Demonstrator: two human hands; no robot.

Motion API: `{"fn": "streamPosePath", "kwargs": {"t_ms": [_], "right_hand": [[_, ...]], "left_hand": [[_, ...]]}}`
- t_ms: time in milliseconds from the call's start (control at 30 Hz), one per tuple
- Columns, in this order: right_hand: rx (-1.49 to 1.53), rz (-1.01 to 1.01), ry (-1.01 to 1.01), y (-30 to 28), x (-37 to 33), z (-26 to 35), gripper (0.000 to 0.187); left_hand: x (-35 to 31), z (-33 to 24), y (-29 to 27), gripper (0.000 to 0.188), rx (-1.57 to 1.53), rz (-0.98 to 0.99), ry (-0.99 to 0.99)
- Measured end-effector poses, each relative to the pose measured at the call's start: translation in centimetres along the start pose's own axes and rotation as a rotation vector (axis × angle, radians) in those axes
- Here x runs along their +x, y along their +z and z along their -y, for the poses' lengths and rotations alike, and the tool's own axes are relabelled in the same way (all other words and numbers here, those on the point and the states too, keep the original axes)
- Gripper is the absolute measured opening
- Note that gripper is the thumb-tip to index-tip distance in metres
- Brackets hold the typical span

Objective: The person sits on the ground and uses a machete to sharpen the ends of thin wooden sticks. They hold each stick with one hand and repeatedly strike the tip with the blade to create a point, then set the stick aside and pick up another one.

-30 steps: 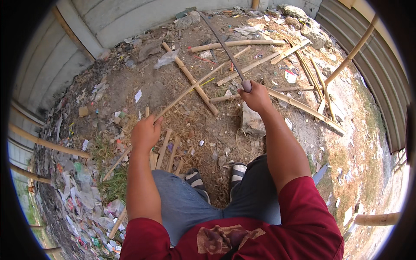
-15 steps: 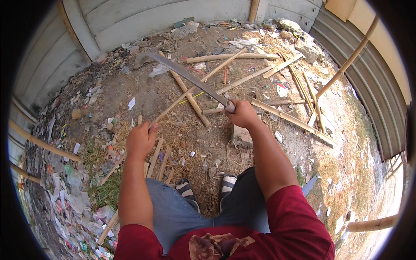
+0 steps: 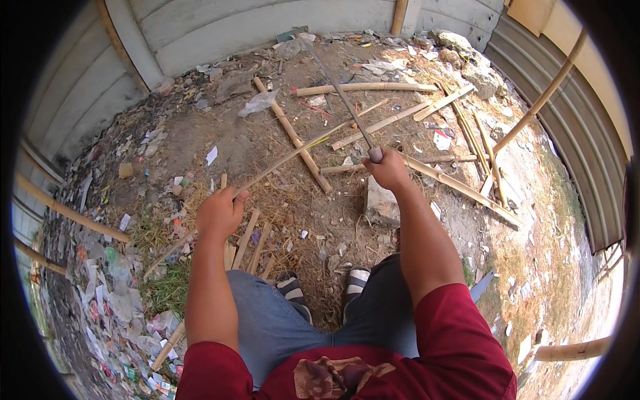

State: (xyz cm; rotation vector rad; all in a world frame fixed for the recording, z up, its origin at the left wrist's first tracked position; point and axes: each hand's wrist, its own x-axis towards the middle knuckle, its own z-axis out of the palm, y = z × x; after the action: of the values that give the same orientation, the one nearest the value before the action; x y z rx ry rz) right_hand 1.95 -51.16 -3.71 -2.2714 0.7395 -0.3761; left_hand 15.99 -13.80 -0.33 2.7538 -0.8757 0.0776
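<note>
Two hands: both occupied, centre of frame.
Left hand (image 3: 220, 212): fingers wrapped round thin strip (image 3: 287, 159), which runs up-right across the dirt.
Right hand (image 3: 389, 171): fist closed on machete (image 3: 340, 93), blade raised toward upper centre.
Stone (image 3: 382, 205): just below right hand.
Feet (image 3: 323, 288): lower centre.
</note>
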Motion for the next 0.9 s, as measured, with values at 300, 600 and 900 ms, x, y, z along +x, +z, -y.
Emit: {"fn": "streamPosePath", "kwargs": {"t_ms": [300, 600, 900], "right_hand": [[-0.256, 0.158, -0.351, 1.8, -3.1, 4.2, 0.026], [-0.051, -0.042, -0.039, -2.1, -0.5, 0.1, 0.029], [-0.407, 0.104, -0.449, 0.5, -2.6, 4.1, 0.021]], "left_hand": [[1.1, -1.9, 1.2, 0.058, -0.126, 0.124, 0.018], [-0.3, 0.1, 1.0, 0.058, -0.342, 0.221, 0.011], [0.5, 0.2, 2.3, 0.058, -0.386, 0.298, -0.017]]}}
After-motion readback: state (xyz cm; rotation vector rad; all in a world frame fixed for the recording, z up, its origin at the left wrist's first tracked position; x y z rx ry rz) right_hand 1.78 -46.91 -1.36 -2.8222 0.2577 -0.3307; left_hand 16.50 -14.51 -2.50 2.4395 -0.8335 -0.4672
